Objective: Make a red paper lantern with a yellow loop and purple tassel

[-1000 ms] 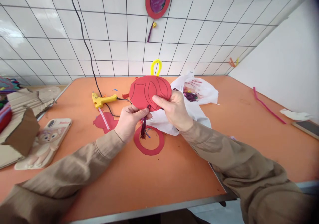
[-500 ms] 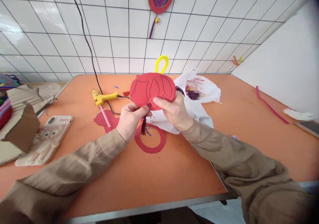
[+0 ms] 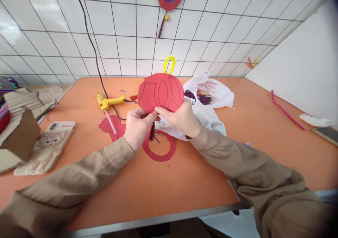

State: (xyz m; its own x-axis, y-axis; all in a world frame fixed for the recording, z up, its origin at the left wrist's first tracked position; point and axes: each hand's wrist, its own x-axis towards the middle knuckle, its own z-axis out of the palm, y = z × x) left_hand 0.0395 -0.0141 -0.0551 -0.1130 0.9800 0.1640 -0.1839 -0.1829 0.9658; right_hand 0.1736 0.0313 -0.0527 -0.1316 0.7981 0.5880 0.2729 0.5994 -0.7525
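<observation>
Both hands hold a round red disc (image 3: 161, 91) with dark drawn petal lines, raised above the table. A yellow loop (image 3: 169, 65) stands up behind its top edge. My left hand (image 3: 138, 127) pinches the lower edge, where a dark tassel (image 3: 151, 132) hangs down. The right side and bottom are gripped by my right hand (image 3: 183, 120), its thumb lying on the front close to the left thumb. Below them a red ring (image 3: 171, 148) rests on the table.
A yellow glue gun (image 3: 112, 101) with a cord lies left, above red cut pieces (image 3: 108, 125). Further left are a phone (image 3: 50, 144) and cardboard (image 3: 22, 135). A white plastic bag (image 3: 221, 95) sits behind my right hand. A pink stick (image 3: 286, 109) lies right.
My right thumb has moved down and left to the disc's bottom edge, beside my left thumb, covering the tassel's top. The disc has shifted slightly up and left.
</observation>
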